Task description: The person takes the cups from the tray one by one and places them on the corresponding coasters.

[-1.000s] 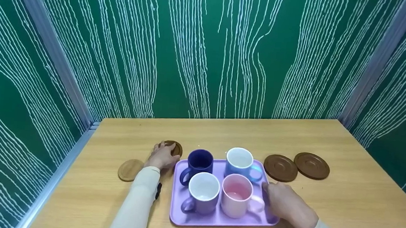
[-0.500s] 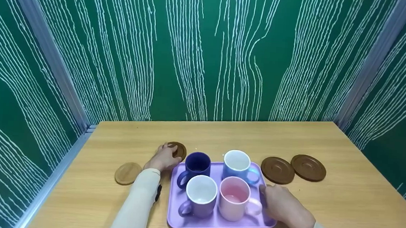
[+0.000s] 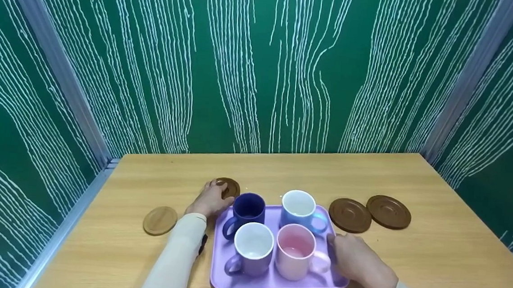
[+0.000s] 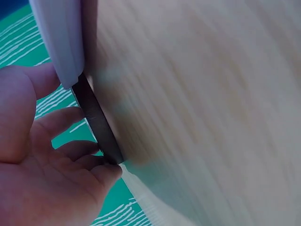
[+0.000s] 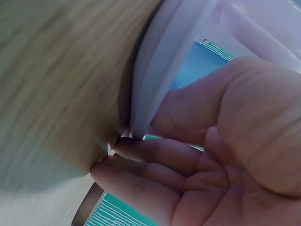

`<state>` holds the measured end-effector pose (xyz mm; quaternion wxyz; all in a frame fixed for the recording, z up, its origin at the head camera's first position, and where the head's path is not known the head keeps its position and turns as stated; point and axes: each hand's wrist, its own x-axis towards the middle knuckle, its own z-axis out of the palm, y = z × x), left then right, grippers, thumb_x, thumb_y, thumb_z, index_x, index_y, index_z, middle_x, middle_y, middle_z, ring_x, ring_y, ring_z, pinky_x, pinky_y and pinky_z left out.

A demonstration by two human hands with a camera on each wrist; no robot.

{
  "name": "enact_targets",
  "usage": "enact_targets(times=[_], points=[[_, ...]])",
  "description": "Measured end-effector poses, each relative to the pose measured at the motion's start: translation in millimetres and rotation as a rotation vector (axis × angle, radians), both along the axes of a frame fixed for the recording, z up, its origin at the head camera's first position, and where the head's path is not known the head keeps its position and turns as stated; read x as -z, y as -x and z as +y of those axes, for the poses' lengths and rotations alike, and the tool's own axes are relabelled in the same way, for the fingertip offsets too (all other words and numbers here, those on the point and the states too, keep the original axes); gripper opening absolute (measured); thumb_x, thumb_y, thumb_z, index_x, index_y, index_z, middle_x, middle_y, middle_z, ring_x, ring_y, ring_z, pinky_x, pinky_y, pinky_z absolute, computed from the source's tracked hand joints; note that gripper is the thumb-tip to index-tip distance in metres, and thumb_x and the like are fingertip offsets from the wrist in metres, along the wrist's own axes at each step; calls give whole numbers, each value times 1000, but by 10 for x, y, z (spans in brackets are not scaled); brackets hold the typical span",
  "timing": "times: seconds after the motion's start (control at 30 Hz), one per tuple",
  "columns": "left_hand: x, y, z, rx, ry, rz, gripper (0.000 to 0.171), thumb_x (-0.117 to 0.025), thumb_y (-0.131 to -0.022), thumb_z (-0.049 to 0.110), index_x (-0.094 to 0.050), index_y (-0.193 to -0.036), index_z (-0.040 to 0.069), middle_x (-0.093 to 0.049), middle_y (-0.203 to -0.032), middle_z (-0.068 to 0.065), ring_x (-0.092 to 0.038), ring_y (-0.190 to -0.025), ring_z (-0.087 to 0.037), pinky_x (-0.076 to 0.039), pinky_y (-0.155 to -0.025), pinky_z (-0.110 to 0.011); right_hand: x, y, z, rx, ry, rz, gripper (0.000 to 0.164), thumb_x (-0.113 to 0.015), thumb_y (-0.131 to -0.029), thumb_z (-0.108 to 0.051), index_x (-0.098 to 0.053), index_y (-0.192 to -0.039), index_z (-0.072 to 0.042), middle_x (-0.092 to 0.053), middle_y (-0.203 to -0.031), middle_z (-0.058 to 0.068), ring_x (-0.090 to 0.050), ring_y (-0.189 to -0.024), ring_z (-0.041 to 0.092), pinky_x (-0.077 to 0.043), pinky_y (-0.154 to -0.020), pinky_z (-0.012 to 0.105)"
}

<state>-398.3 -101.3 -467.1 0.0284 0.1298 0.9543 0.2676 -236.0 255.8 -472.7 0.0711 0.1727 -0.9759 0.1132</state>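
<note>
A purple tray (image 3: 273,215) lies on the table and bears several mugs: a navy mug (image 3: 256,212), a white-to-blue mug (image 3: 296,215), a purple mug (image 3: 258,264) and a pink mug (image 3: 291,266). At its back left corner, my left hand (image 3: 208,200) touches a dark brown round coaster (image 3: 231,188). In the left wrist view its fingers lie along the edge of the coaster (image 4: 98,120), while the thumb is by the tray's rim (image 4: 63,42). My right hand (image 3: 361,262) grips the tray's right rim, thumb above and fingers below.
Left of my left arm lies a lighter wooden coaster (image 3: 161,221). Two dark brown coasters, one (image 3: 350,215) beside the tray and one (image 3: 389,212) farther right, nearly touch. A green wall (image 3: 261,81) with white lines rises behind the wooden table (image 3: 291,169).
The coaster at my left fingers has slid right, toward the back of the tray, and my left hand has moved with it. My right hand stays at the tray's rim. The view has shifted slightly.
</note>
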Motion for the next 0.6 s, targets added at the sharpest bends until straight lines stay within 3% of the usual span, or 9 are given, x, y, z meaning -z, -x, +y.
enact_targets(times=[0.2,0.6], points=[[22,56,26,33,17,21,62,-64,-100,32,-51,-150,-3,-34,-159,-36,-29,-150,-49,-29,-124,-53,-7,4,-5,14,11,-16,8,-68,-89,4,-68,-94,-2,-55,-66,2,-51,-59,18,-51,-51,37],[22,113,62,82,35,41,60,-66,-101,30,-52,-147,-6,-38,-155,-37,-32,-148,-50,-32,-123,-54,6,-9,0,-24,11,-8,26,-72,-68,9,-60,-83,-9,-54,-66,2,-52,-60,18,-49,-50,38]])
